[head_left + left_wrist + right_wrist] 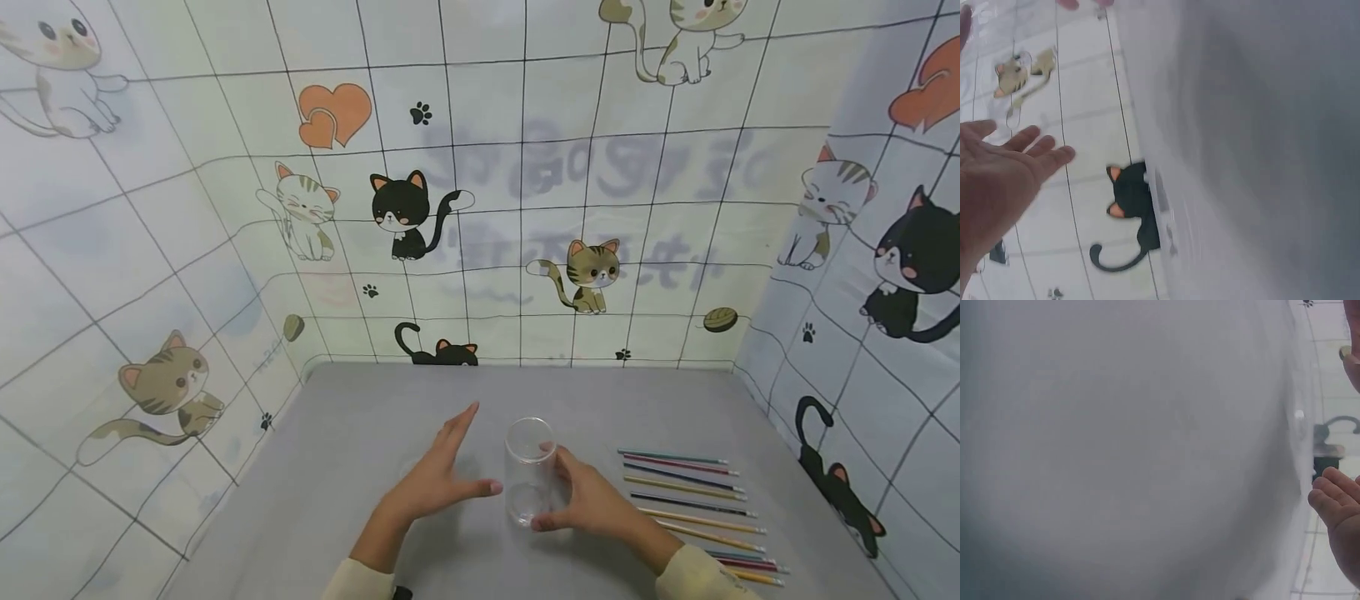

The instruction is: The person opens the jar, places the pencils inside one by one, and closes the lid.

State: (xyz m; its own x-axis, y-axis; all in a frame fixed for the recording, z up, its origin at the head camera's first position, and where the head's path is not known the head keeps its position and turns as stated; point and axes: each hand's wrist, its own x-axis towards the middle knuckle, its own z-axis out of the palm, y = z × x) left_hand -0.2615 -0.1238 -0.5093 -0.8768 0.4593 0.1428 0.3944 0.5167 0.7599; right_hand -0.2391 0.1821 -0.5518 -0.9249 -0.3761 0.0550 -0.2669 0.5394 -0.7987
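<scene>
A clear glass tumbler (527,475) stands upright on the grey table, with nothing visible inside. My right hand (592,500) holds it from the right, fingers curving behind the upper wall and thumb low at the front near the base. On the other side, my left hand (427,483) is held open, fingers spread forward and its thumb pointing at the tumbler's left wall. The left wrist view shows the same left hand (997,181) with its fingers apart and nothing in it. At the right wrist view's edge, part of the right hand (1341,515) appears.
Several pencils (690,502) in different colours lie side by side on the right of the grey table (337,450), partly covered by the right sleeve (701,575). A white grid-patterned cloth (487,192) with cartoon cats encloses the table at the back and both sides.
</scene>
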